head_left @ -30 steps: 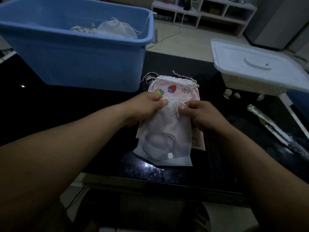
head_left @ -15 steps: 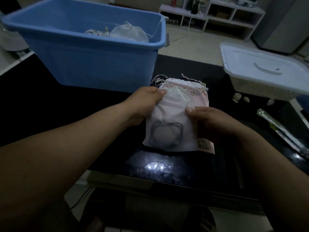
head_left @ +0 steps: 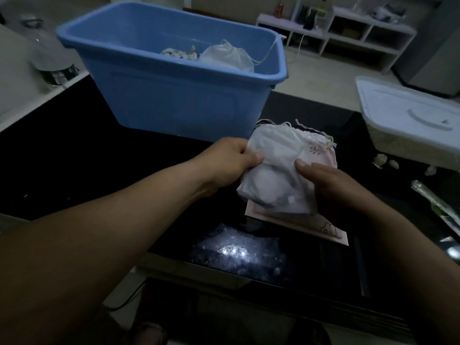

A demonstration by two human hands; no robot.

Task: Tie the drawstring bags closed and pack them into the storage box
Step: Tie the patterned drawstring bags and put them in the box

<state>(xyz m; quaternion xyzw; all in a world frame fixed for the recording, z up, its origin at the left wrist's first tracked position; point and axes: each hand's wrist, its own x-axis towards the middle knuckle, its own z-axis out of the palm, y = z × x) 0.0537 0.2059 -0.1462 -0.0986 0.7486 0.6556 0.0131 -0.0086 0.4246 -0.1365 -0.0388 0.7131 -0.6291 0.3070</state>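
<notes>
While the blue storage box [head_left: 249, 78] in the upper left of the frame holds a tied white bag [head_left: 224, 57] and a patterned bag [head_left: 179, 53] beside it, the white basket [head_left: 408, 115] at the right edge is covered by its lid. In the centre, a thin white drawstring bag [head_left: 273, 165] is held over a pink bag [head_left: 321, 150] that lies on the black table [head_left: 74, 150]. The left hand [head_left: 229, 165] pinches its left edge; the right hand [head_left: 323, 178] grips its right side, thumb on top. Its long axis runs from lower to upper frame, with the gathered mouth toward the box.
</notes>
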